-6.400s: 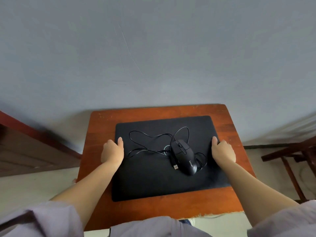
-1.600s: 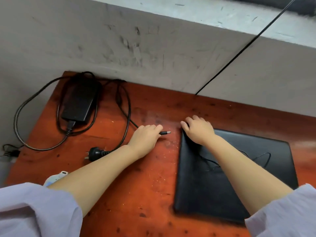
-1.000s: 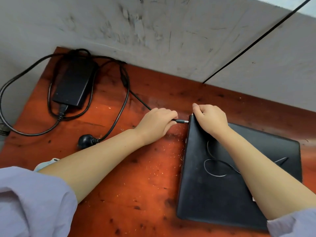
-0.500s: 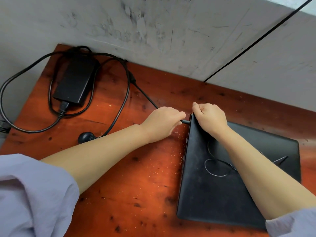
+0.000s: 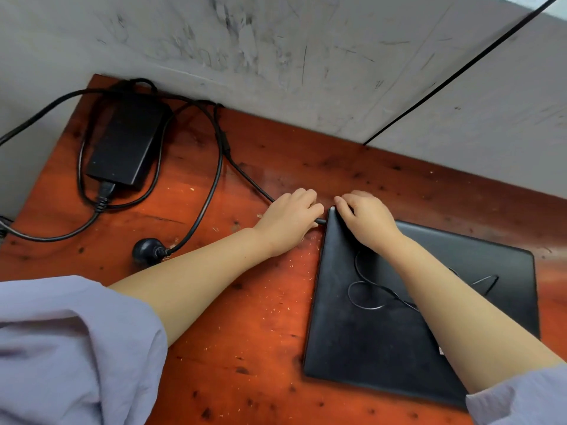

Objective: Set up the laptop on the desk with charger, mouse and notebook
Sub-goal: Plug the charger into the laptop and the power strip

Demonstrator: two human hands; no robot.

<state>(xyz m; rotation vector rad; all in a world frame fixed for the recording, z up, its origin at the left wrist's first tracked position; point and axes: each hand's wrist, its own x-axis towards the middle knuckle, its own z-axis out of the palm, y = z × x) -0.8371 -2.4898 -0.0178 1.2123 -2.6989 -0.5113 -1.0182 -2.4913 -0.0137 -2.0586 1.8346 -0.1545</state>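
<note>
One head-worn view, looking steeply down and forward over a red-brown desk point(image 5: 233, 348), close in above it. Both forearms reach in from the bottom edge, sleeves filling the lower corners. A grey wall point(image 5: 306, 56) fills the top, seen tilted. The wide angle bends the edges. There's no second view to compare.
</note>
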